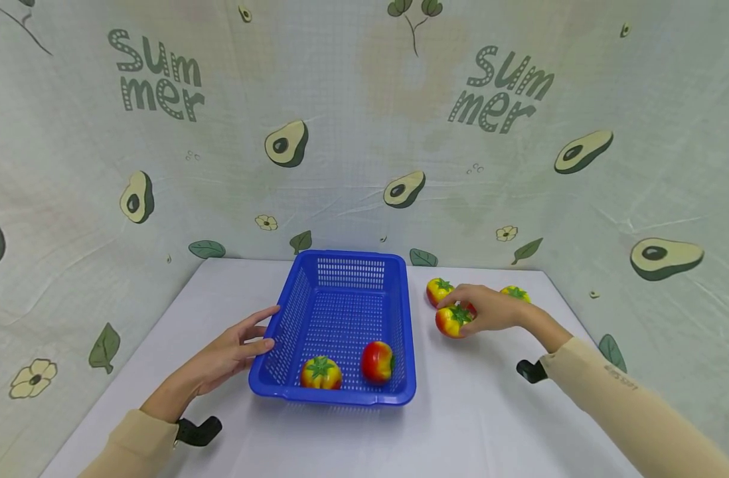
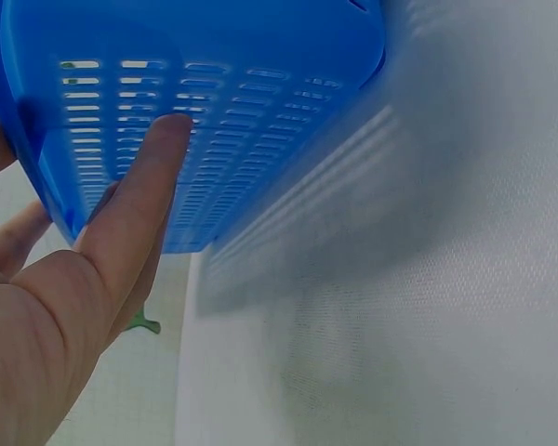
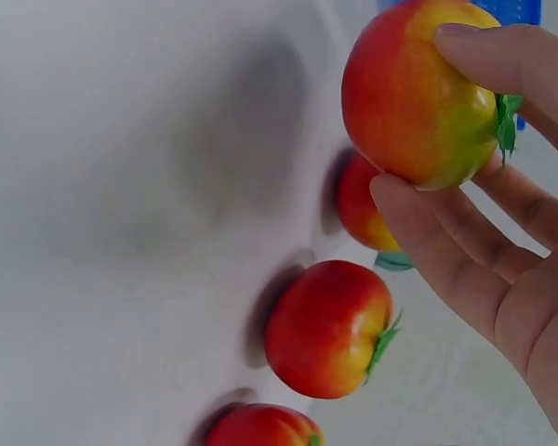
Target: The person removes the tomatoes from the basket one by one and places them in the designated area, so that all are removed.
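My right hand [image 1: 486, 309] pinches a red and yellow tomato [image 3: 418, 93] with a green leafy top, thumb on one side and fingertips on the other. In the right wrist view, a second tomato [image 3: 330, 327] and others lie beyond and below the held one. My left hand [image 1: 236, 352] grips the left side of a blue plastic basket [image 1: 409, 318], thumb and fingertips at the rim. The left wrist view has one finger [image 2: 167, 139] along the slotted outer wall. Inside the basket, near its front, are a yellow-red tomato [image 1: 321, 373] and a redder one [image 1: 377, 362] on its side.
The basket stands mid-table on a white cloth [image 1: 460, 425]. Right of it, a tomato [image 1: 437, 289] sits just behind the held one, and another [image 1: 516, 293] lies partly hidden behind my right hand. A printed curtain [image 1: 340, 79] hangs behind and at both sides.
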The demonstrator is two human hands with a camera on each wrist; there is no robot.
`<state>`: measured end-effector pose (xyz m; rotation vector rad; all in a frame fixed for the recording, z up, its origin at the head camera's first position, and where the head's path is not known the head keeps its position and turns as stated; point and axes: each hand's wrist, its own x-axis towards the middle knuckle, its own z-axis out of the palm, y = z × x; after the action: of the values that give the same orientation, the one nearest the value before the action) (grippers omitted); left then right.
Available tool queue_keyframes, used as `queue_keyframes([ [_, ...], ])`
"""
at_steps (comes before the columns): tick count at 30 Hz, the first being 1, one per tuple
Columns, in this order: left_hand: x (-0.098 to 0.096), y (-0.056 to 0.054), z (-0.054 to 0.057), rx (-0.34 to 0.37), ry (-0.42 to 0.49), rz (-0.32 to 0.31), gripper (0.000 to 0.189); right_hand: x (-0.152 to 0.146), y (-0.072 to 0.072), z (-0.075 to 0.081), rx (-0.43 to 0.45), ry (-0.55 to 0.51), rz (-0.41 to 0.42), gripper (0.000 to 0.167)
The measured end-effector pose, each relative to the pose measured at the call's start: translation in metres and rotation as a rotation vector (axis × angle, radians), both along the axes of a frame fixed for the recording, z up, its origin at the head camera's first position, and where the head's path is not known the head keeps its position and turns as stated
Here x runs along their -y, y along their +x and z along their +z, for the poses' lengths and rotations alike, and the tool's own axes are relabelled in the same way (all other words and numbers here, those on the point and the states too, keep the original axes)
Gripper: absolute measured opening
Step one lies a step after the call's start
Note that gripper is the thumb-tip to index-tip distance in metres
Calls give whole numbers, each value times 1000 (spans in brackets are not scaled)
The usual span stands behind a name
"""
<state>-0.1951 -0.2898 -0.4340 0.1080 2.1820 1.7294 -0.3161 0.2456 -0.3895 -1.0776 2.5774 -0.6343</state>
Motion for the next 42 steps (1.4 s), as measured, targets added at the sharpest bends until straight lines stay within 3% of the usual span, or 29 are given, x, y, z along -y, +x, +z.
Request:
queue_keyframes([
  [12, -1, 0, 0, 0, 1, 5, 79, 2, 3, -18, 45, 18, -6, 53],
  [23, 0, 0, -1, -7, -2, 1, 79, 1, 4, -26, 26, 28, -2, 51],
  [34, 0, 0, -1, -4, -5, 4, 79, 1, 5, -25, 51, 36, -14, 55],
  [42, 1, -1, -2, -7, 7, -7, 79, 1, 4, -14, 93, 37, -43, 60],
])
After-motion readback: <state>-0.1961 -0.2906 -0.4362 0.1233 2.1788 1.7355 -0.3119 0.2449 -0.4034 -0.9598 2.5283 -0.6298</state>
